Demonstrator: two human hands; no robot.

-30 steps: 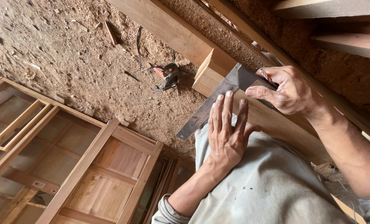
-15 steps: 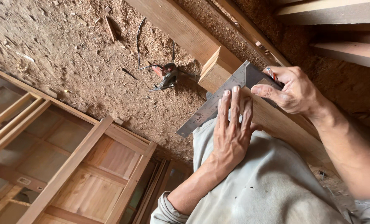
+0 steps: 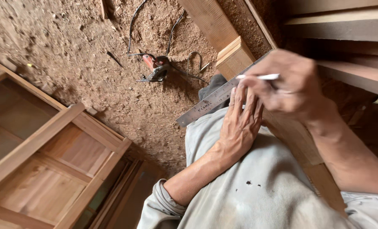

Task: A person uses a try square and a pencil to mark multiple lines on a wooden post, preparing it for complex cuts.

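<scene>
Sawdust-covered floor fills the far and left part of the view, strewn with chips and shavings. Panelled wooden door frames lie flat at the near left, their rails and panels in reddish-brown timber. Long timber boards are stacked at the far right, and a squared wooden beam runs from the far centre toward the near right, passing under both hands. Grey trousers of the person occupy the near centre, with a few dark specks on the cloth.

Steel ruler — a metal square with printed graduations — lies slantwise across the beam, its free end projecting to the left over the floor. The left hand rests flat on the ruler and beam, fingers straight and spread slightly, pressing down rather than gripping. The right hand, blurred, hovers just beyond it and pinches a thin white pencil between thumb and fingers; the pencil tip points left, just beside the ruler's edge, though whether it touches the wood cannot be told.

Small power tool with a red-and-dark body lies on the floor beyond the ruler, well apart from the hands — its dark cables trail toward the far edge.
</scene>
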